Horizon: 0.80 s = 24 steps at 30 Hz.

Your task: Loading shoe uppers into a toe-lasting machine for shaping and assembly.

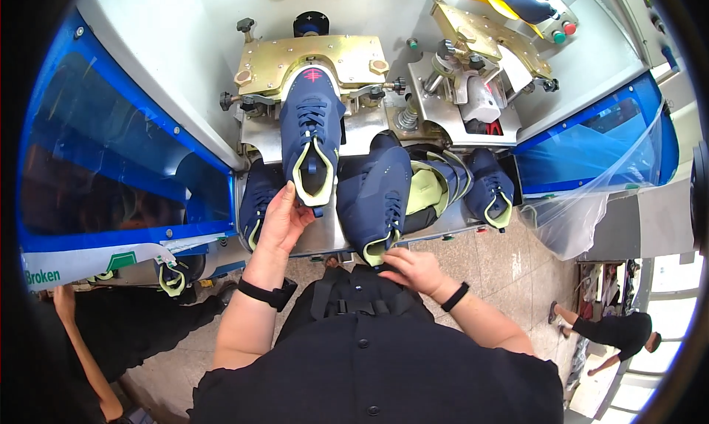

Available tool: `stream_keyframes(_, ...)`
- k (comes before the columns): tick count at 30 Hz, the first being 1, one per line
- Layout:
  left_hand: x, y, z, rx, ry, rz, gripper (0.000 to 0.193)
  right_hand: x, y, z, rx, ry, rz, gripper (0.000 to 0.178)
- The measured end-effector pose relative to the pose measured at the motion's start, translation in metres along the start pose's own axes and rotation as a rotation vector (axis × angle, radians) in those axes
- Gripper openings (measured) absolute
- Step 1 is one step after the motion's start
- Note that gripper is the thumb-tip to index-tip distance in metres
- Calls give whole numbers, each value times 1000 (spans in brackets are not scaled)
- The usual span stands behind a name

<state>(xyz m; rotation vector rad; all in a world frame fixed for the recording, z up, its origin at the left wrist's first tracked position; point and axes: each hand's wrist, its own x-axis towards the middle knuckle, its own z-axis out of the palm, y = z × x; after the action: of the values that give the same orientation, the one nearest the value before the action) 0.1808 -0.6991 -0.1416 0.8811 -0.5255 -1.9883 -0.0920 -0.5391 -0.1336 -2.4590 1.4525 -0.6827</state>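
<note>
Pinching with the left hand (284, 221) the heel of a first shoe (309, 117), thumb along the collar and fingers tucked beneath. Pointing straight away from those fingertips, with toe set in the curved notch of a first plate (258, 60). Touching with the right hand (419, 270) the heel of a second shoe (380, 180), fingers drawn together; cannot tell whether pinching. Counting four more about the fingers: a third shoe (258, 193) just left of the left fingers, a lime-lined shoe (427, 189) beyond and right of the right fingers, a fifth shoe (490, 184) farther right, a sixth shoe (172, 276) well left of the left fingers. Showing navy uppers, corded laces and lime-green linings on both touched shoes. Facing two flat, bolted, brass-coloured metal plates beyond the fingertips, including a second plate (459, 29) at an angle. Wearing two smooth black bands, a left band (267, 296) and a right band (456, 297), behind the fingers. Hanging far right of the right fingers: one crinkled, clear plastic sheet (583, 211).
</note>
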Motion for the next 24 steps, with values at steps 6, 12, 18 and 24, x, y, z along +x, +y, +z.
stream_keyframes(6,-1,4,14,40,-2,-16,39,-14,9,39,34,34,123,45)
stream_keyframes(12,-6,10,7,46,28,-7,39,8,-37,-110,259,464,142,41)
stream_keyframes(18,-3,9,22,-24,16,-14,32,132,-56,-217,-56,545,-308,50)
stream_keyframes(24,-6,5,1,-6,-40,16,32,312,-33,-210,-312,649,-144,36)
